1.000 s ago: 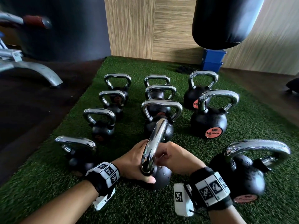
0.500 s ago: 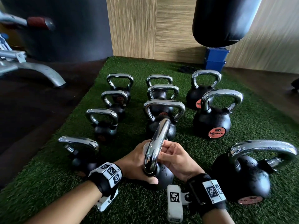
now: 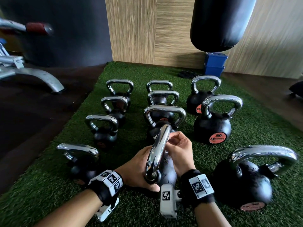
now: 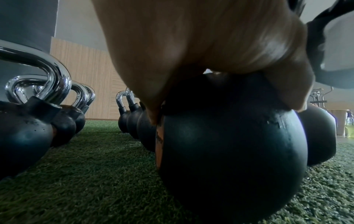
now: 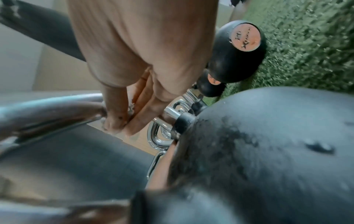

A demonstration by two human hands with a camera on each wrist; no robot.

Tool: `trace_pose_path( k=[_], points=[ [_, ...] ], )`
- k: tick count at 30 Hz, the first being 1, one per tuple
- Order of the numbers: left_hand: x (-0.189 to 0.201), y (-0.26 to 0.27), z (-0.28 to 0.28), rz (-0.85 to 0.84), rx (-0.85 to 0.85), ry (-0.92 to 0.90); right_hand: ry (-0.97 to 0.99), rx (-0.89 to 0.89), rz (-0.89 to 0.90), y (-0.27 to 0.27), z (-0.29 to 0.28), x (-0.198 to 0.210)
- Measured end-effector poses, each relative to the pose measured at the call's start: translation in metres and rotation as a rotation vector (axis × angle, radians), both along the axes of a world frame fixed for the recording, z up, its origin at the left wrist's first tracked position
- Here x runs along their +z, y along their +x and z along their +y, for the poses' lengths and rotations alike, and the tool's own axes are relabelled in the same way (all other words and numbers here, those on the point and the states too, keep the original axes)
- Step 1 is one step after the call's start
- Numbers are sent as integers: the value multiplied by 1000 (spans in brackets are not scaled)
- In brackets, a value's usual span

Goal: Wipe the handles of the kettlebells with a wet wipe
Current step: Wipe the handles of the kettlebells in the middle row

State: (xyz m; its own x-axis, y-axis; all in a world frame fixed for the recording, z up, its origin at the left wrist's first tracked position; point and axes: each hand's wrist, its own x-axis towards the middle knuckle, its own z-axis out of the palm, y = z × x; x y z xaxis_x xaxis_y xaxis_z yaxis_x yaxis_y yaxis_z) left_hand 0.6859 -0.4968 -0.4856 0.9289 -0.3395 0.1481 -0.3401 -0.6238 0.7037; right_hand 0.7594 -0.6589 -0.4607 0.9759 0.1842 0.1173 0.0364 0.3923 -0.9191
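The kettlebell (image 3: 165,174) nearest me in the middle row is black, and its chrome handle (image 3: 158,151) shows edge-on. My left hand (image 3: 139,171) grips the ball's top by the handle's near foot; in the left wrist view the palm and thumb (image 4: 283,94) lie over the ball (image 4: 229,151). My right hand (image 3: 177,144) pinches a small whitish wet wipe (image 3: 170,139) against the handle's far upper part. The wipe is mostly hidden by the fingers. In the right wrist view the fingertips (image 5: 122,124) press on the handle (image 5: 47,112).
Several other chrome-handled kettlebells stand in three rows on the green turf (image 3: 262,128); a big one (image 3: 242,184) is close on my right, a small one (image 3: 80,163) on my left. A black punch bag (image 3: 219,22) hangs over a blue box (image 3: 214,64). A bench frame (image 3: 36,77) stands left.
My right hand has slid up the handle toward its far end and turned at the wrist. The left hand keeps its hold on the ball.
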Motion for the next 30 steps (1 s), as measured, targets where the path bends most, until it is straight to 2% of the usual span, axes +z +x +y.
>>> trace_pose_path(
  k=[6, 10, 13, 16, 20, 23, 26, 28, 30],
  points=[
    [-9, 5, 4, 12, 24, -11, -567, -360, -200, 4, 3, 3],
    [-7, 4, 4, 2, 21, -12, -750, -471, -120, 9, 9, 15],
    [-5, 4, 4, -43, -5, -36, -828, -453, -25, 10, 11, 16],
    [-2, 5, 5, 7, -12, -28, -870, -393, 44, 11, 12, 17],
    [10, 11, 9, 125, -68, 152, -929, -289, 120, 10, 15, 21],
    [42, 12, 18, 250, -150, 291, -979, -220, 109, 8, 12, 23],
    [78, 6, 24, 292, -120, 282, -1038, -215, -44, 10, -4, 29],
    [97, -2, 18, 190, -17, 241, -1040, -255, -217, 15, -16, 40],
    [108, -8, 2, 41, 85, 251, -1071, -165, -397, 22, -24, 55]
  ],
)
